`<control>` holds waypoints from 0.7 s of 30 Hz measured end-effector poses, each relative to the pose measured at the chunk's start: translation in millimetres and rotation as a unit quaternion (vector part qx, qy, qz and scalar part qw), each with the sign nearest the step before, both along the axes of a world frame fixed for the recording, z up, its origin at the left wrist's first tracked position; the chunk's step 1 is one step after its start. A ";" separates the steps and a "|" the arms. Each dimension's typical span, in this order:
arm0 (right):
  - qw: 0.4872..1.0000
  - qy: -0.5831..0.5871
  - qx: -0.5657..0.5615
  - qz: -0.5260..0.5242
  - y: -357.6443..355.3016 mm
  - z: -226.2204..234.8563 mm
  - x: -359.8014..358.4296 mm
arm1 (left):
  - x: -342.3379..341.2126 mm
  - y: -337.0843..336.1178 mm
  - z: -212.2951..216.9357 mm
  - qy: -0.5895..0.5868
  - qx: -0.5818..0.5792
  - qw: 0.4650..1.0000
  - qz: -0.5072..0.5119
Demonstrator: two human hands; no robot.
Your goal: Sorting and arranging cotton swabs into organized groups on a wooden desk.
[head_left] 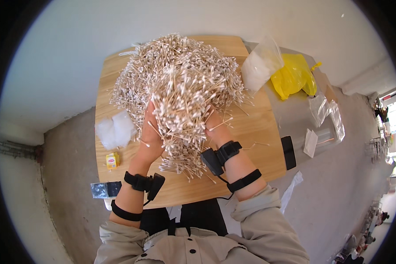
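Observation:
A large mound of cotton swabs (171,50) with white tips and pale sticks covers the far middle of the wooden table (255,145). In front of it, a thick bunch of swabs is scooped up between my two hands. My left hand (151,134) supports the bunch from its left side, and my right hand (216,125) presses in from the right. Swabs hide most of the fingers on both hands. Below the bunch, more loose swabs (184,163) lie on the tabletop between my wrists. A few sticks poke out beside my right hand.
On the left are clear plastic bags (115,130), a small yellow box (112,160) and a dark-and-silver packet (105,189). To the right are a translucent bag (262,66), a yellow plastic bag (293,77), a black phone-like slab (288,152) and crumpled clear wrap (321,108). A wall stands behind the table.

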State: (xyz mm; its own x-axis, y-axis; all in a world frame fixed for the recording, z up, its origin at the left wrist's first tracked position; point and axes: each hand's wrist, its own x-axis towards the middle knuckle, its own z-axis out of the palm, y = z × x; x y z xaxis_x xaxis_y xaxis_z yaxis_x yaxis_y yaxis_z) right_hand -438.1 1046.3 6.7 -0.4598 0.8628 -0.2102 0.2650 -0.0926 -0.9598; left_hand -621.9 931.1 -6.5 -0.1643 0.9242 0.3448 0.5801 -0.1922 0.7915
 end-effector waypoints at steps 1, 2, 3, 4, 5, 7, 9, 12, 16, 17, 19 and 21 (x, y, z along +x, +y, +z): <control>0.965 0.096 0.244 -0.016 21.7 -61.7 17.4 | 8.9 15.2 5.1 0.144 0.063 0.987 -0.025; 0.966 0.099 0.237 -0.010 23.4 -60.8 7.6 | 1.5 11.2 -1.3 0.146 0.056 0.988 -0.019; 0.979 0.178 -0.019 -0.093 23.9 -49.8 -1.4 | -4.5 7.6 -5.3 0.180 -0.001 0.984 -0.018; 0.916 0.240 -0.274 -0.168 22.1 -41.7 -8.8 | -9.5 3.3 -9.5 0.212 -0.059 0.975 -0.018; 0.909 0.280 -0.282 -0.123 25.9 -47.9 0.9 | 3.2 7.4 -1.4 0.039 -0.012 0.999 -0.017; 0.906 0.324 -0.259 -0.087 33.7 -59.5 12.5 | 10.0 9.2 7.5 -0.117 -0.079 0.989 -0.039; 0.926 0.302 -0.224 -0.035 26.6 -44.7 12.6 | 5.1 6.1 7.1 -0.365 -0.150 0.918 -0.047; 0.989 0.104 -0.085 -0.057 7.8 -33.3 11.8 | 8.4 10.7 11.4 -0.407 -0.195 0.892 -0.006; 0.993 -0.084 0.048 -0.064 -5.3 -38.1 -1.1 | 22.7 21.8 6.9 -0.423 -0.196 0.882 -0.060; 0.997 0.021 0.014 -0.071 -5.0 -39.8 -10.4 | 28.8 22.7 8.9 -0.433 -0.188 0.881 -0.033; 0.993 0.104 -0.027 -0.044 -2.6 -39.3 -4.6 | 26.4 24.7 7.6 -0.443 -0.177 0.878 -0.036; 0.985 0.151 -0.040 -0.066 1.3 -42.6 -3.3 | 26.0 25.0 10.6 -0.459 -0.146 0.875 -0.038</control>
State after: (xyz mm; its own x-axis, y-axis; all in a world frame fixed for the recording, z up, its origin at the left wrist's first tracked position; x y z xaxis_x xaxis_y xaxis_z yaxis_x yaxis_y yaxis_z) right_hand -441.4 1047.5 -35.9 -0.3964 0.9056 -0.1506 -0.0515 -0.1857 -0.9813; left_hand -596.0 956.1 4.2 -0.1817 0.9713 -0.1534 -0.3326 0.0861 0.9391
